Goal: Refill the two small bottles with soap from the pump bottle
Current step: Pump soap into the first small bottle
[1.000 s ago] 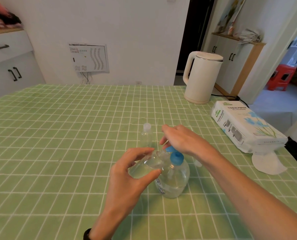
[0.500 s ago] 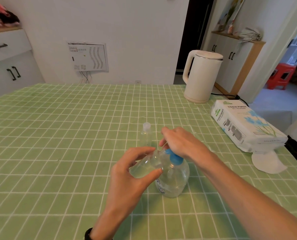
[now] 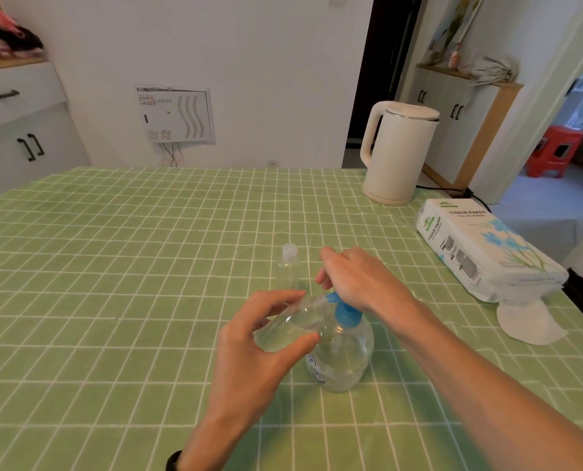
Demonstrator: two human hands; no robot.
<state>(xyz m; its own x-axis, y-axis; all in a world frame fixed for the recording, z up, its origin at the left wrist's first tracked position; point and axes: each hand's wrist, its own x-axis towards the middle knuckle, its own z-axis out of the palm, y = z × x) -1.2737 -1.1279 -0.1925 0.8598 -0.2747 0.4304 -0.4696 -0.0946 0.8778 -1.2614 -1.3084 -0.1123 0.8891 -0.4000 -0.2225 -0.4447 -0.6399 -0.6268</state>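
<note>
Little differs from half a second ago: both hands keep their places and the pump head sits at about the same height. Nearest, the left hand (image 3: 259, 348) holds one small bottle (image 3: 293, 321) between thumb and curled fingers, tilted, with its mouth up against the blue spout. The bottle is clear and looks partly filled with clear liquid. Just behind it the pump bottle (image 3: 344, 365) stands on the green checked tablecloth (image 3: 113, 266), clear and round, also holding clear liquid. The right hand (image 3: 354, 280) lies over the blue pump head (image 3: 346, 314), fingers bent down around it. Beyond the hands the second small bottle (image 3: 289, 266) stands upright, capped. Farther right lie a tissue pack (image 3: 480, 246) and a white kettle (image 3: 398, 151).
</note>
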